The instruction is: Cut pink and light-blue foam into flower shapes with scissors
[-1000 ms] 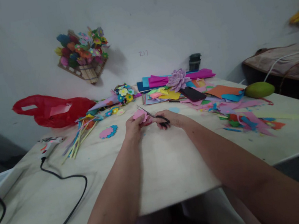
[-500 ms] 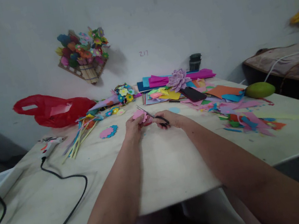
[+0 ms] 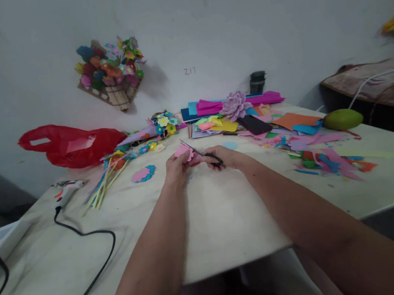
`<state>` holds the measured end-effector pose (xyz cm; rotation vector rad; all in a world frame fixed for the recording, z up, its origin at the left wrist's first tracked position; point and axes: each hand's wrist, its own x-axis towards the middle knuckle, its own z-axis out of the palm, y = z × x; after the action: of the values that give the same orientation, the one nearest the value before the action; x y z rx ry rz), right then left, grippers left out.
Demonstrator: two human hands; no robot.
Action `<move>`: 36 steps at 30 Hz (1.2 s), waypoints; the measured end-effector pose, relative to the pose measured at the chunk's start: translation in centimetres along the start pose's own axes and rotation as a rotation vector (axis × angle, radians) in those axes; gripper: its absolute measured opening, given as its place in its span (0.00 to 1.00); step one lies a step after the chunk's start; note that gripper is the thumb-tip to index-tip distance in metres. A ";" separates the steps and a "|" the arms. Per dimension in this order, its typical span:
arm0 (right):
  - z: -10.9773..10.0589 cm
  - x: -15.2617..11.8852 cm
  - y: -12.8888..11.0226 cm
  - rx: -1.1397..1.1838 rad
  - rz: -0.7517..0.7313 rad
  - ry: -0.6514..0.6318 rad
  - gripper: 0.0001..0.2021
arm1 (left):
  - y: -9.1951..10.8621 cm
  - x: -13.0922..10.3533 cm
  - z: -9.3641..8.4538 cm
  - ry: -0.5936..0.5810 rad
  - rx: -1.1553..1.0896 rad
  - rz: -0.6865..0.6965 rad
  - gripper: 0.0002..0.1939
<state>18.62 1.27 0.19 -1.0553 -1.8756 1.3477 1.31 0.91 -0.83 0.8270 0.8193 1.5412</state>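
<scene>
Over the middle of the white table, my left hand point(image 3: 176, 167) is closed on a pink paper piece point(image 3: 184, 153) with a scalloped edge. Black-handled scissors point(image 3: 214, 158) are in my right hand point(image 3: 224, 155), whose fingers wrap round the handles. The scissor blades point up and left, beside the pink piece; whether they touch it is too small to tell. To the left of my left hand, a pink scalloped disc point(image 3: 141, 175) lies on a blue one point(image 3: 150, 170).
A glue gun point(image 3: 67, 191) with a black cord and a power strip point(image 3: 3, 245) lie left. Behind are a red bag point(image 3: 67, 149) and paper flowers point(image 3: 164, 122). A phone point(image 3: 254, 124), paper scraps point(image 3: 331, 162) and a green fruit point(image 3: 343, 119) are right.
</scene>
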 end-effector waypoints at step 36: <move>-1.0 -0.4 0.1 -0.016 -0.022 -0.081 0.15 | 0.2 -0.4 0.1 -0.062 0.028 -0.013 0.11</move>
<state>19.72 1.41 0.45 -0.9988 -1.9542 1.3832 1.37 0.51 -0.65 0.8839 0.8015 1.4882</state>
